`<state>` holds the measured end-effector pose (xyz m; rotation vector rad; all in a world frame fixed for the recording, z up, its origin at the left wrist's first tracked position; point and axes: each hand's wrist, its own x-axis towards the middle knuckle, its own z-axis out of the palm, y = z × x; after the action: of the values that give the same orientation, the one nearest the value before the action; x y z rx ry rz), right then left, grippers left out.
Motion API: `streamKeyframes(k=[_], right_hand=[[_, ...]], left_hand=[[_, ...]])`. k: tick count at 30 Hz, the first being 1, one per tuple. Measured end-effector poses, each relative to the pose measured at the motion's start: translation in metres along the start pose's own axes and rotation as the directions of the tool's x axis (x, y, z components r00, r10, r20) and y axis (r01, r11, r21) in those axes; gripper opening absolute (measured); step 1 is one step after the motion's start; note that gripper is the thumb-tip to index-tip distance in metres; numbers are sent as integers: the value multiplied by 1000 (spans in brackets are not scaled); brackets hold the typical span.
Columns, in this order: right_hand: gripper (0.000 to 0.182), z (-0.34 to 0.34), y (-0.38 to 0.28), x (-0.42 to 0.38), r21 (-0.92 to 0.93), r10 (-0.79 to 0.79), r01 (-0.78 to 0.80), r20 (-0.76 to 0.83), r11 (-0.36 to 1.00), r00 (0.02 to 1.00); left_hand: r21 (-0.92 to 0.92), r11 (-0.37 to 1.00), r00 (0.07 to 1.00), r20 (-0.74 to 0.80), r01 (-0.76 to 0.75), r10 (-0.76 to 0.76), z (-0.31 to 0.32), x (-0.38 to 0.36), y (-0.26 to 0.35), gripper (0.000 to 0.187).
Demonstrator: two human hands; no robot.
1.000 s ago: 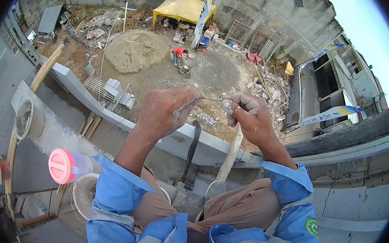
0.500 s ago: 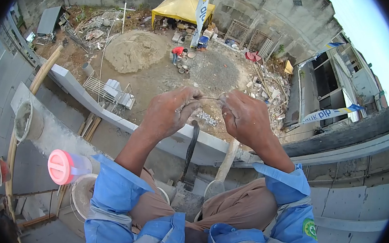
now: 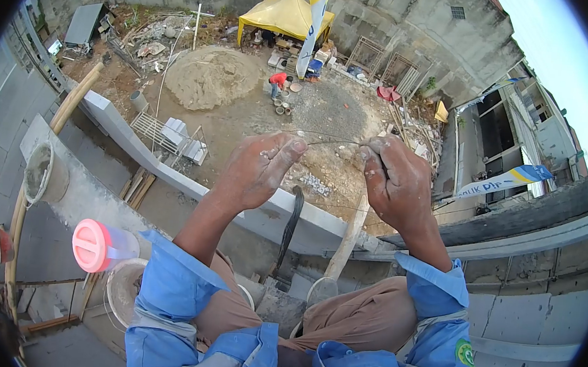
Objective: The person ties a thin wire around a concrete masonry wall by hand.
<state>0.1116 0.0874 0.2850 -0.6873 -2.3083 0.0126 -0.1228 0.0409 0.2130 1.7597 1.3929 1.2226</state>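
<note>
A thin, dark wire [image 3: 333, 135] bows between my two hands, in front of my chest and above the wall top. My left hand [image 3: 259, 168] pinches one end between thumb and fingers. On the other side my right hand [image 3: 400, 182] grips the opposite end, its fingers bent. Pale dust coats both hands. Below them a black, strap-like strip [image 3: 291, 229] hangs by the wall, and a wooden pole [image 3: 347, 243] leans outward.
I sit high above a yard. To my left are a dusty plank [image 3: 90, 194], a jug with a pink lid [image 3: 93, 244] and buckets [image 3: 46, 174]. A light block wall [image 3: 263, 216] runs ahead. Below, a person in red [image 3: 278, 83] bends near a sand heap [image 3: 212, 75].
My hands have moved apart, the right one going right and slightly down. More of the wire shows between them, now arched. The view has shifted slightly.
</note>
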Motion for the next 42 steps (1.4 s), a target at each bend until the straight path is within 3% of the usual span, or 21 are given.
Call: streamKeyframes(k=[4, 9, 11, 12, 15, 20, 24, 26, 27, 29, 31, 32, 33, 34, 35, 37, 38, 39, 40, 41, 42], right_hand=[[19, -11, -22, 9, -36, -89, 88, -43, 995, 995], [24, -8, -49, 11, 108, -196, 198, -31, 974, 980], [23, 8, -56, 8, 137, -164, 170, -56, 976, 985], [22, 14, -57, 7, 181, -104, 98, 27, 979, 994], [20, 38, -52, -1, 244, -52, 22, 117, 970, 992], [11, 62, -45, -11, 131, 145, -185, 269, 974, 952], [14, 72, -41, -19, 55, 115, -150, 407, 987, 906], [20, 75, -34, -18, 433, 162, -542, 655, 720, 738], [20, 73, -32, -16, 432, 164, -544, 656, 719, 737], [23, 65, -27, -10, 558, 304, -824, 771, 102, 560], [19, 68, -16, -9, 552, 345, -826, 758, 115, 554], [17, 70, -12, -9, 521, 381, -634, 517, 571, 767], [14, 72, -7, -9, 298, 252, -328, 266, 897, 931], [10, 77, 1, -10, 140, 158, -180, 157, 974, 975], [10, 76, 3, -12, 137, 156, -178, 157, 975, 975], [9, 73, 2, -12, -208, 236, -169, 359, 963, 903], [9, 73, 1, -12, -212, 239, -171, 359, 962, 902], [11, 73, 1, -12, -282, 278, -139, 547, 949, 790], [13, 72, 1, -13, -342, 322, -96, 702, 935, 635], [13, 70, 3, -15, -345, 329, -102, 701, 933, 633], [15, 67, 7, -16, -49, 154, -177, 751, 983, 642]], left_hand=[[-143, 980, 989, -19, 139, -143, -10, -7, 23, 66], [-478, 876, 907, -395, -69, -144, -23, -6, 47, 71], [-431, 900, 882, -450, -74, -143, -25, -7, 47, 68], [-387, 919, 855, -500, -77, -139, -25, -8, 47, 68], [-411, 911, 867, -446, 24, -224, -11, -6, 41, 69], [-438, 899, 864, -459, -18, -206, 22, 3, 4, 58], [-447, 895, 812, -528, -17, -248, 28, 18, -30, 47], [-277, 961, 752, -635, -8, -177, 29, 25, -57, 37], [-278, 960, 753, -634, -7, -178, 25, 27, -54, 37], [-504, 863, 679, -623, 30, -387, 18, 31, -48, 32], [-468, 883, 661, -648, 48, -379, 19, 37, -55, 32], [-428, 901, 645, -671, 67, -367, 22, 37, -58, 33], [-432, 899, 645, -669, 67, -370, 25, 37, -56, 33], [-430, 900, 655, -662, 68, -365, 28, 38, -53, 33], [-427, 902, 664, -655, 67, -359, 29, 39, -51, 33], [-399, 913, 670, -655, 87, -350, 35, 43, -63, 33], [-371, 922, 674, -654, 110, -344, 40, 45, -72, 32], [-375, 921, 676, -651, 109, -345, 47, 48, -87, 32], [-228, 966, 692, -678, 124, -249, 53, 49, -107, 32], [-74, 988, 709, -689, 136, -149, 58, 50, -120, 32], [-75, 988, 713, -685, 135, -150, 60, 51, -125, 32]])
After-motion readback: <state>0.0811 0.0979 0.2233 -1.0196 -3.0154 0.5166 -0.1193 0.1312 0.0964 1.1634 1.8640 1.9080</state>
